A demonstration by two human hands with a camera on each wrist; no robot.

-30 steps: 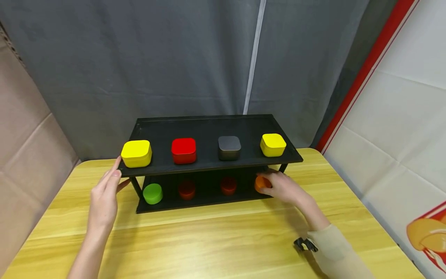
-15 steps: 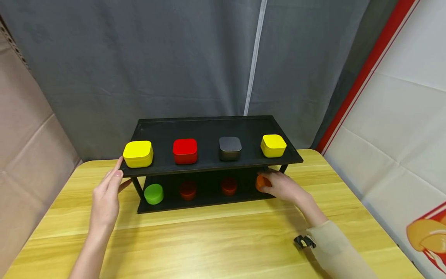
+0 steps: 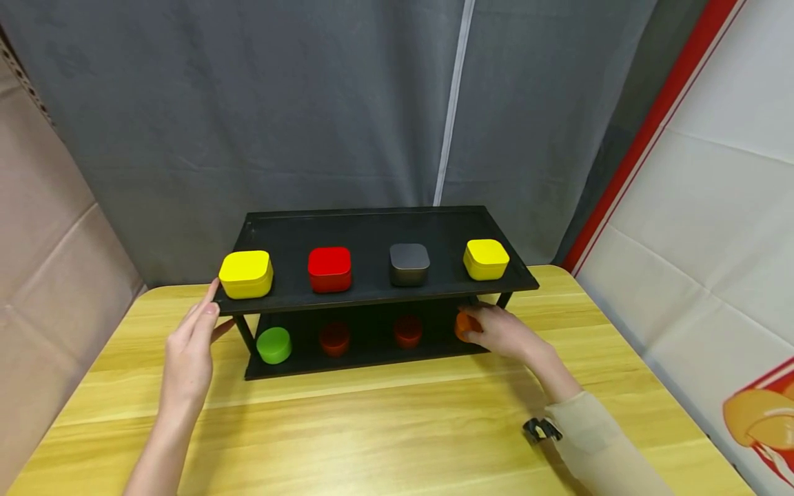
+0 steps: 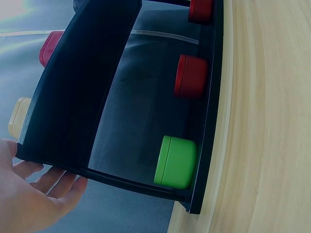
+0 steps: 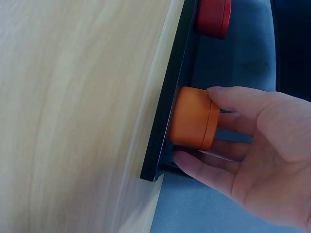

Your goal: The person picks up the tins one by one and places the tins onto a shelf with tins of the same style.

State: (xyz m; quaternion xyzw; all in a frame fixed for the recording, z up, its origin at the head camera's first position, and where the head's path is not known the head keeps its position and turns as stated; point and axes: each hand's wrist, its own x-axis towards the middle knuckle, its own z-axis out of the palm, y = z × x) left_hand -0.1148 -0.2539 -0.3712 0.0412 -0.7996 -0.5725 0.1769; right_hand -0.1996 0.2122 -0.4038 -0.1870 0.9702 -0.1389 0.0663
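A black two-tier rack (image 3: pixel 366 227) stands on the wooden table. My left hand (image 3: pixel 187 355) grips the left end of its upper tier, thumb at the front corner, fingers curled against the side edge. On the lower tier's right end, my right hand (image 3: pixel 505 333) holds a small orange lidded tin (image 5: pixel 191 119); the thumb is on one side and fingers reach round the other. The tin sits at the shelf surface. Along the same tier are a green tin (image 3: pixel 273 345) and two dark red tins, the left red tin (image 3: pixel 334 338) and the right red tin (image 3: pixel 407 331).
The upper tier carries a left yellow tin (image 3: pixel 245 274), a red tin (image 3: pixel 329 269), a dark grey tin (image 3: pixel 409 264) and a right yellow tin (image 3: pixel 486 260), all squarish. A grey curtain (image 3: pixel 310 103) hangs behind the table (image 3: pixel 372 434); a white panel (image 3: pixel 701 207) borders the right.
Both hands keep their places on the rack and the orange tin. The rack and left hand appear slightly further right in the head view than one second ago.
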